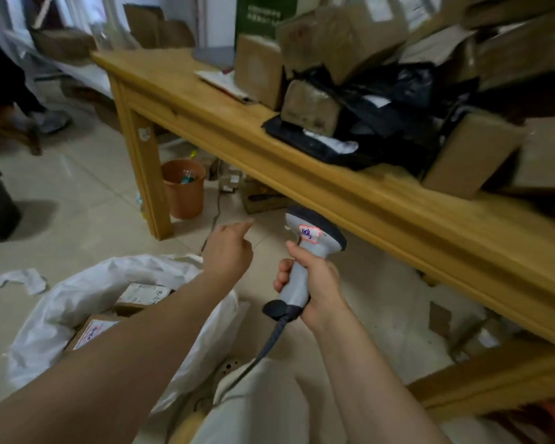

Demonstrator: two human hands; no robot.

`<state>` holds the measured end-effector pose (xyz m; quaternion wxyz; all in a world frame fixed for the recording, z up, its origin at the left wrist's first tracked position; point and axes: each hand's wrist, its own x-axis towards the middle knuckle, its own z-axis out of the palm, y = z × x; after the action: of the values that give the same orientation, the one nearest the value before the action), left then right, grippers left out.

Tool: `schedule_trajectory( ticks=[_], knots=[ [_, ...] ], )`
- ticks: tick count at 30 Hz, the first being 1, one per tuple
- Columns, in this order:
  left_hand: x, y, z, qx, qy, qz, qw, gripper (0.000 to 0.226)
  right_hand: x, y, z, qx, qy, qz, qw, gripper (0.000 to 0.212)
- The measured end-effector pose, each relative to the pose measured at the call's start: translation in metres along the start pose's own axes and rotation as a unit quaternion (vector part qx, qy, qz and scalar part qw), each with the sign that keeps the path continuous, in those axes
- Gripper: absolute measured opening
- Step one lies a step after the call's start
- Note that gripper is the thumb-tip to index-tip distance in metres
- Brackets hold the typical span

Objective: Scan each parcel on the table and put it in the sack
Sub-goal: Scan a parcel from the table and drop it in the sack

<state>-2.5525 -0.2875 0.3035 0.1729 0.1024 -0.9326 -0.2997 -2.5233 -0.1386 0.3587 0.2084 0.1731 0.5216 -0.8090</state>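
The parcels (382, 91) not yet scanned are heaped on the counter (302, 177), a blurred pile of brown boxes and black poly bags crowding its far and right parts. Closest to the near edge is a small brown box (311, 107) sitting on a flat black bag (302, 139). Its long side seems to run roughly along the counter's edge, though the blur keeps me from being sure. The whole pile lies up and to the right of both my grips, which hang below the counter's lip, over the floor.

My right grip (321, 283) is wrapped round the handle of the scanner (314, 232), whose head points up toward the counter's apron. This grip is the nearer to the pile, but it is taken. My left grip (228, 251) holds nothing, with the forefinger out and the other fingers loosely curled, just left of the scanner. I judge the fetching falls to it, reaching up and across past the scanner.

The sack (77, 293) lies open on the floor down to my left, under my left forearm, with two labelled boxes (93, 331) in it.
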Motion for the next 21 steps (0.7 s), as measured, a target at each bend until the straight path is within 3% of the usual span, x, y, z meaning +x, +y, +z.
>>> schedule_trajectory(
  ticks=[5,12,21],
  knots=[
    [0.012,0.091,-0.032,-0.022,0.013,0.103,0.994,0.049,-0.054,-0.073,-0.023,0.034,-0.012,-0.109,0.993,0.010],
    [0.049,0.220,-0.043,-0.087,-0.015,0.167,0.982,0.047,-0.086,-0.150,-0.077,0.083,0.038,-0.196,0.976,0.008],
    [0.123,0.339,0.001,-0.022,-0.138,0.219,0.966,0.088,-0.067,-0.202,-0.129,0.081,0.070,-0.231,0.967,0.007]
  ],
)
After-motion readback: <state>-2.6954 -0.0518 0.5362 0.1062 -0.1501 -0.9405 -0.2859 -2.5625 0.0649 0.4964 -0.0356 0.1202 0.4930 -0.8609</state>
